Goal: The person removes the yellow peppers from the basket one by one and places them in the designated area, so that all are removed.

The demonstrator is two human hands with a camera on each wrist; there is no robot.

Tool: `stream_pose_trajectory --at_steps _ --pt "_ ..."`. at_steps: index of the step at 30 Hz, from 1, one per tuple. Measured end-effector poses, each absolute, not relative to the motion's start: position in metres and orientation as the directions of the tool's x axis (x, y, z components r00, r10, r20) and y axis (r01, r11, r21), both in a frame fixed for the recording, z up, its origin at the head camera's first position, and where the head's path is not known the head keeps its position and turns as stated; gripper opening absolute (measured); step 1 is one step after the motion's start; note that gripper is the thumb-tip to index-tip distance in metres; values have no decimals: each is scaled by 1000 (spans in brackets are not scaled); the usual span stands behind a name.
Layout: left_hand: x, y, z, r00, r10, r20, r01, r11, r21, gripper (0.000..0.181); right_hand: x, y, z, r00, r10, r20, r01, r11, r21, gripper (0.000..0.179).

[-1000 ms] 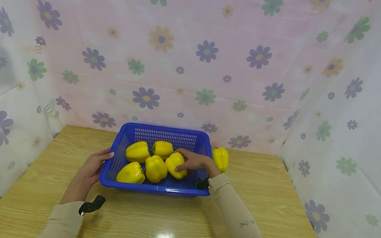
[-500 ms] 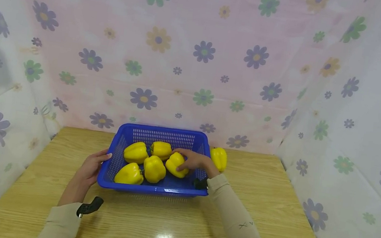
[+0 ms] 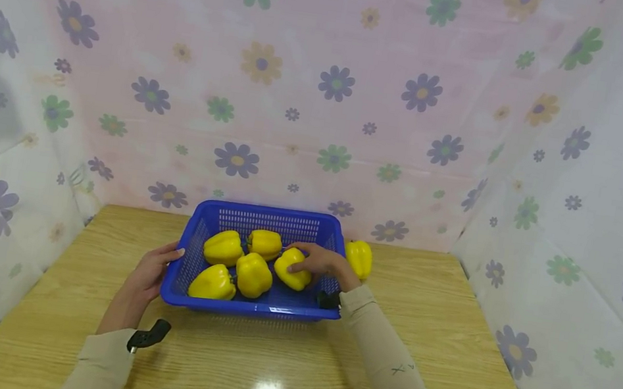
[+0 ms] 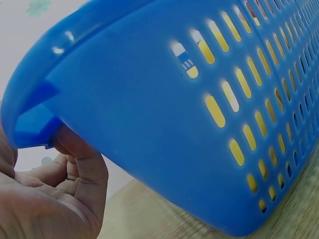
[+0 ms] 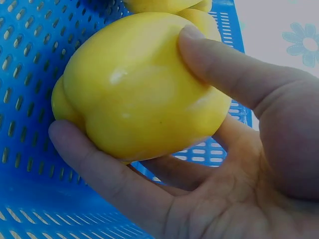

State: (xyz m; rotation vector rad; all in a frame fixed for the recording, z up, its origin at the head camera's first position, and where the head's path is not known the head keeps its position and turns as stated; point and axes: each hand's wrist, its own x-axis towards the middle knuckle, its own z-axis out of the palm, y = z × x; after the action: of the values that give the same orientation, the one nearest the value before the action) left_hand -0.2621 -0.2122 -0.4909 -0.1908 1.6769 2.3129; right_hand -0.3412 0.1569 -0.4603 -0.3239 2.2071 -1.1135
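A blue plastic basket (image 3: 295,312) with slotted walls stands on the table. My left hand (image 3: 150,270) is at its left side, and in the left wrist view curled fingers (image 4: 82,159) hook under the rim. Inside the basket, my right hand (image 3: 321,262) grips a yellow bell pepper (image 3: 292,269). The right wrist view shows the thumb on one side of this pepper (image 5: 149,84) and fingers curled round the other. Several more yellow bell peppers (image 3: 253,275) lie to its left in the basket. One yellow bell pepper (image 3: 360,260) sits outside, just right of the basket.
The wooden table (image 3: 215,367) extends in front of the basket and to both sides. A flower-print cloth (image 3: 293,152) hangs close behind the basket, with more cloth at left and right. Black wrist camera mounts (image 3: 149,335) stick out from the sleeves.
My right hand has shifted the gripped bell pepper slightly to the right, apart from the middle pepper. My left hand keeps its hold on the basket rim.
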Motion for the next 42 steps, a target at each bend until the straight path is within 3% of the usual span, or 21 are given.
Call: stream_pose_trajectory --at_steps 14,28,42 --pt "-263 -213 -494 -956 141 -258 -291 -317 903 65 -336 158 -450 -785 -423 -453 141 590 -795 66" --pt "-262 -213 -494 -952 156 -264 -299 -285 910 67 -316 180 -414 -806 -506 -307 29 485 -874 60" --pt "-261 -212 -493 -957 149 -250 -285 -310 907 65 -286 208 -397 -852 -509 -121 -76 349 -934 60"
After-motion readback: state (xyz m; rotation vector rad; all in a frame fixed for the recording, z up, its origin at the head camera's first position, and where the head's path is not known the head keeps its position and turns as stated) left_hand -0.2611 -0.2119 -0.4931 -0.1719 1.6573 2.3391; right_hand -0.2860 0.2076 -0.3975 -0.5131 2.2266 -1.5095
